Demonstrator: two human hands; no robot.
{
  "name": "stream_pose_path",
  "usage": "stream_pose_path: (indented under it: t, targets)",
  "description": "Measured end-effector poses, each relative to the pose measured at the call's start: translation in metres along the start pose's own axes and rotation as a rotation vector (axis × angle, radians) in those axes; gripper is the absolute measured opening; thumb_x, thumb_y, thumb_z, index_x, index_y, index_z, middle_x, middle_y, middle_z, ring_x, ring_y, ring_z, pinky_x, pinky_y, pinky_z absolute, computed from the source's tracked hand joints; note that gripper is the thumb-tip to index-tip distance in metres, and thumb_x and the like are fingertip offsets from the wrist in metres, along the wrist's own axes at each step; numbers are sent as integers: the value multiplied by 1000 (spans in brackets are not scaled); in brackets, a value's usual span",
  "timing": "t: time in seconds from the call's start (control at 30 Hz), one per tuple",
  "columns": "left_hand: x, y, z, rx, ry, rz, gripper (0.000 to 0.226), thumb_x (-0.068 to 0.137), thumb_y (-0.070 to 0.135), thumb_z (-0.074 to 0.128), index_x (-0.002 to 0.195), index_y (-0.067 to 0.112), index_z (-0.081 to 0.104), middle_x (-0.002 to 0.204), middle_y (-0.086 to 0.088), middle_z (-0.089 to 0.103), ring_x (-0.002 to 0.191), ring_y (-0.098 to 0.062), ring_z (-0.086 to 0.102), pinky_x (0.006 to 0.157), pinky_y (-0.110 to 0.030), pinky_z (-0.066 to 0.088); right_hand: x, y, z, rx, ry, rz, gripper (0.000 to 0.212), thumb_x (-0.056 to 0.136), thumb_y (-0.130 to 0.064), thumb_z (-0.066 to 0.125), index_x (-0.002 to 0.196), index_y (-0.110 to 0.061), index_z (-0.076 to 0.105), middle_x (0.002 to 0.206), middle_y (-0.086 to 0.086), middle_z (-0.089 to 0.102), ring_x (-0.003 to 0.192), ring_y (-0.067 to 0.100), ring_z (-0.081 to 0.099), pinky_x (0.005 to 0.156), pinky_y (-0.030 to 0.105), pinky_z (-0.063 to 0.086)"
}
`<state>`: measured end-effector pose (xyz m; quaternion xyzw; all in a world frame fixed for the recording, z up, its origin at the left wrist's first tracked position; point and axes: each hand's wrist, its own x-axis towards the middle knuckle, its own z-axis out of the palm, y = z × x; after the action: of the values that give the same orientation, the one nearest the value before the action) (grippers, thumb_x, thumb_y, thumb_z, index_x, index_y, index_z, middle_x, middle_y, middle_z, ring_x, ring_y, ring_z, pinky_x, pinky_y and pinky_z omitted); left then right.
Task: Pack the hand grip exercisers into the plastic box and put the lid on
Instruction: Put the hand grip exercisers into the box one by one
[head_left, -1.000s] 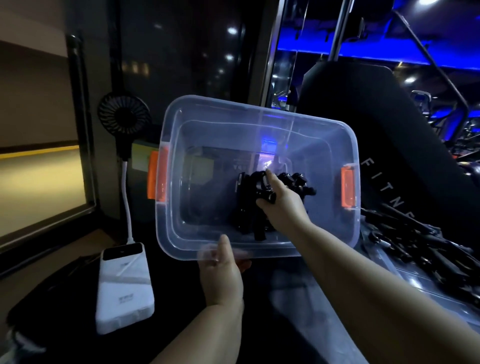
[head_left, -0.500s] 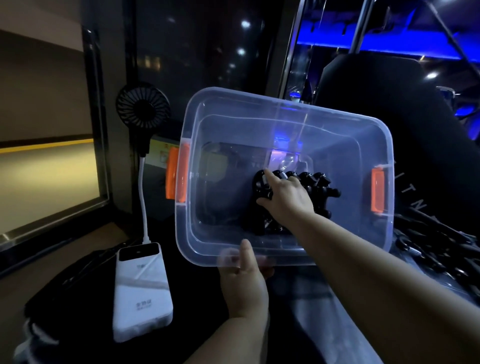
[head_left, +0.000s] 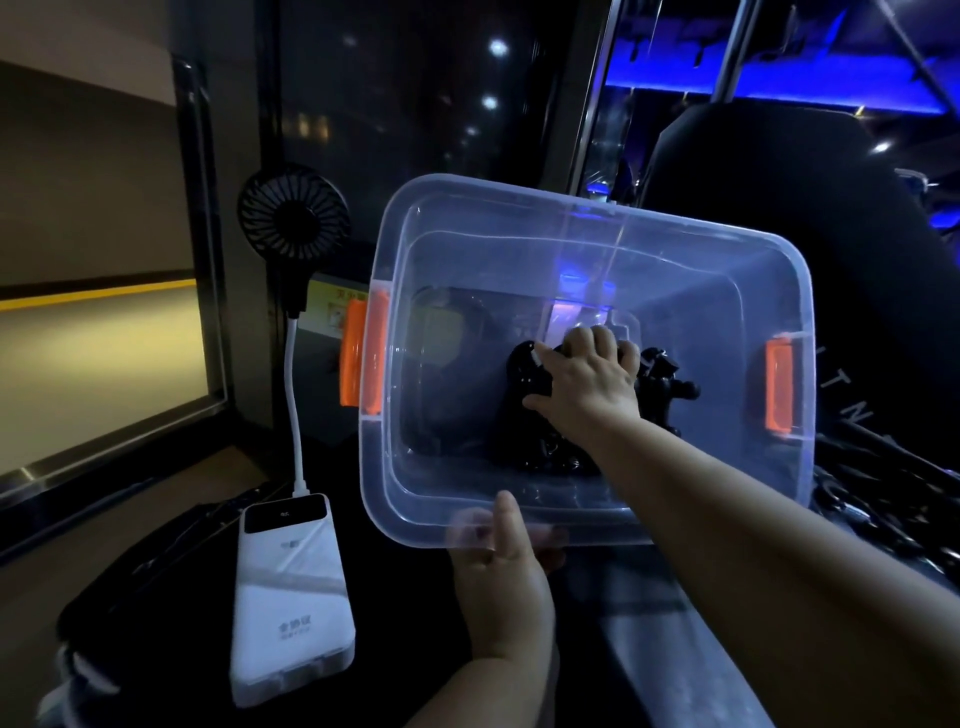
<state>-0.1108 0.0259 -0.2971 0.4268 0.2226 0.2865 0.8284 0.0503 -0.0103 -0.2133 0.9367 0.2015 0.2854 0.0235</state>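
Knobbly black exercisers (head_left: 660, 379) lie in clear, round-cornered plastic box (head_left: 587, 218).

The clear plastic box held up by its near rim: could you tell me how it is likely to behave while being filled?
The plastic box looks thin-walled, so its rim probably flexes under the left hand. Held at one edge only, it may tip as the right hand adds hand grip exercisers. Its smooth surface could be slippery.
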Motion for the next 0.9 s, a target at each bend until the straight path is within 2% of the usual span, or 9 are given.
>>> stream_pose_path:
  t: [0.07, 0.13, 0.23, 0.37, 0.47, 0.7, 0.8, 0.9]
  targets:
    - [-2, 3, 0, 0, -8, 6, 28, 96, 23, 51, 101, -5, 48, 53, -5, 62, 44, -9, 59, 44, -19, 48, 2, 1, 3, 11, -27, -4, 68, 80, -63, 59, 140, -41, 36, 146, 0, 24, 142, 23, 7, 116, 52, 3]
    - [-2, 4, 1, 4, -9, 9, 28, 96, 24, 50, 101, -4, 48, 52, -5, 62, 44, -9, 59, 48, -25, 50, 3, 3, 5, 23, -69, -2, 70, 82, -64, 55, 143, -42, 29, 154, -1, 17, 146, 22, 2, 116, 53, -1]
    - [-4, 4, 2, -6, -7, -3, 24, 97, 25, 49, 99, 1, 46, 50, -4, 64, 45, -9, 60, 59, -33, 48, 2, 5, 8, 69, -85, 14, 71, 82, -64, 55, 144, -44, 26, 154, -2, 22, 144, 21, 12, 117, 51, 6]
    - [-5, 4, 1, -2, 1, 4, 20, 97, 26, 49, 95, 6, 46, 50, -3, 65, 46, -9, 60, 59, -32, 47, 3, 7, 8, 76, -77, 11, 73, 82, -64, 55, 145, -44, 25, 150, -4, 30, 141, 20, 22, 116, 47, 16]
    - [-5, 4, 1, 1, 3, 11, 23, 97, 26, 49, 94, 3, 47, 54, -6, 66, 54, -17, 62, 60, -33, 49, 4, 7, 7, 66, -79, 13, 73, 82, -66, 55, 144, -45, 25, 148, -5, 33, 139, 21, 25, 113, 45, 18]
    - [-4, 2, 1, 10, 8, 10, 20, 97, 26, 49, 91, 7, 47, 63, -13, 66, 58, -20, 65, 56, -30, 49, 6, 6, 7, 95, -110, 45, 74, 81, -66, 56, 145, -46, 23, 147, -6, 32, 137, 23, 26, 107, 48, 28]
    - [-2, 1, 1, 8, 10, 9, 20, 97, 24, 50, 94, 5, 47, 67, -18, 66, 52, -14, 64, 49, -23, 49, 6, 6, 6, 87, -112, 42, 75, 81, -65, 56, 145, -46, 23, 147, -6, 32, 137, 24, 26, 106, 49, 28]
    - [-1, 0, 2, -2, 16, 3, 20, 96, 24, 50, 96, 4, 46, 72, -26, 66, 60, -23, 65, 48, -23, 49, 3, 6, 5, 88, -116, 48, 78, 81, -67, 56, 146, -46, 19, 151, -5, 25, 140, 24, 20, 108, 52, 24]
